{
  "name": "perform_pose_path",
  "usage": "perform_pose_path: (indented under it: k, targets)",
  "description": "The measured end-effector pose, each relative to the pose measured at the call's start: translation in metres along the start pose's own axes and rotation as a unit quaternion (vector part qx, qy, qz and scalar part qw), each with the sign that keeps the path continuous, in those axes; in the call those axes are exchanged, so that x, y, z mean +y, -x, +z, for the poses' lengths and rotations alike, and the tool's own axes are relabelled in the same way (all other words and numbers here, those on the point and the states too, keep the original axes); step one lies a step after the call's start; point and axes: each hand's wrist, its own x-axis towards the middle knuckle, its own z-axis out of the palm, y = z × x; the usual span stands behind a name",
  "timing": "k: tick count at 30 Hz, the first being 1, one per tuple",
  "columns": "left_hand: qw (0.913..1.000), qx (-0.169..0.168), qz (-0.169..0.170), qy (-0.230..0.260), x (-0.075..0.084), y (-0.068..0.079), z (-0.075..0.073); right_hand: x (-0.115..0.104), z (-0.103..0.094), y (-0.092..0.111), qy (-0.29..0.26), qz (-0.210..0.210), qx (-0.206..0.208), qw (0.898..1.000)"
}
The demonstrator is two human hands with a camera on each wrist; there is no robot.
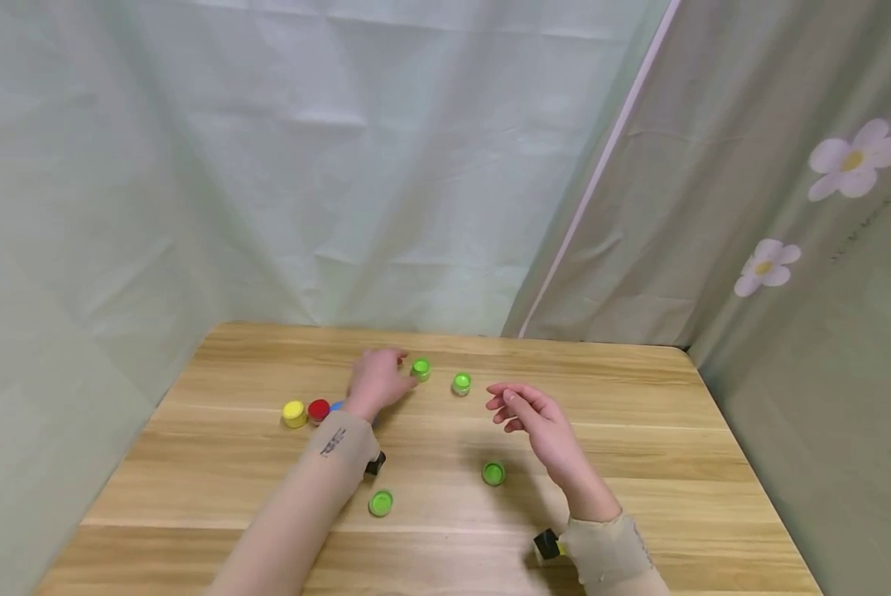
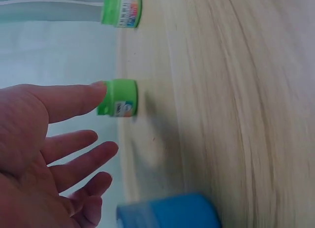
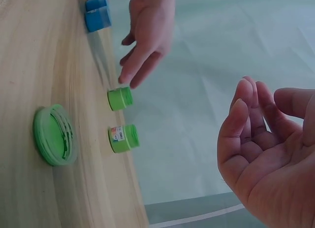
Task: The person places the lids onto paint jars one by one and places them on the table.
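My left hand (image 1: pixel 381 382) reaches over the back of the table with fingers parted and nothing between them. Its thumb overlaps a small green paint jar (image 2: pixel 124 97) in the left wrist view. A second green paint jar (image 1: pixel 461 384) stands to the right of the first. My right hand (image 1: pixel 546 426) hovers above the table, right of that jar, its fingers loosely bent and holding nothing. Below it lies a round green lid (image 1: pixel 493 473) on the wood; another green lid (image 1: pixel 381 502) lies nearer the front, beside my left forearm.
A yellow paint jar (image 1: pixel 294 414), a red paint jar (image 1: pixel 319 410) and a blue paint jar (image 3: pixel 98 19) stand in a row on the left, partly hidden by my left hand in the head view. Pale curtains (image 1: pixel 386 165) hang behind the wooden table (image 1: pixel 639 430).
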Motion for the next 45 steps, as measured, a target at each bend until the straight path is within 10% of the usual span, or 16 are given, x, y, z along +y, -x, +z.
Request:
perform_pose_path:
  k: [20,27,34,45]
  targets:
    - [0.9972,0.002,-0.071,0.024,0.023,-0.01,0.022,-0.001,-0.005,0.0,0.002,-0.004,-0.001,1.0]
    - [0.9966,0.015,-0.057,0.057,0.015,-0.01,0.022,-0.002,-0.005,0.001,0.005,-0.005,-0.004,1.0]
    - [0.9823,0.051,0.027,0.178,0.015,0.006,0.001,-0.002,-0.008,0.001,0.048,-0.004,-0.027,0.998]
    - [0.955,0.065,0.108,0.269,-0.001,0.061,-0.031,0.014,-0.013,0.009,0.313,-0.028,-0.134,0.94]
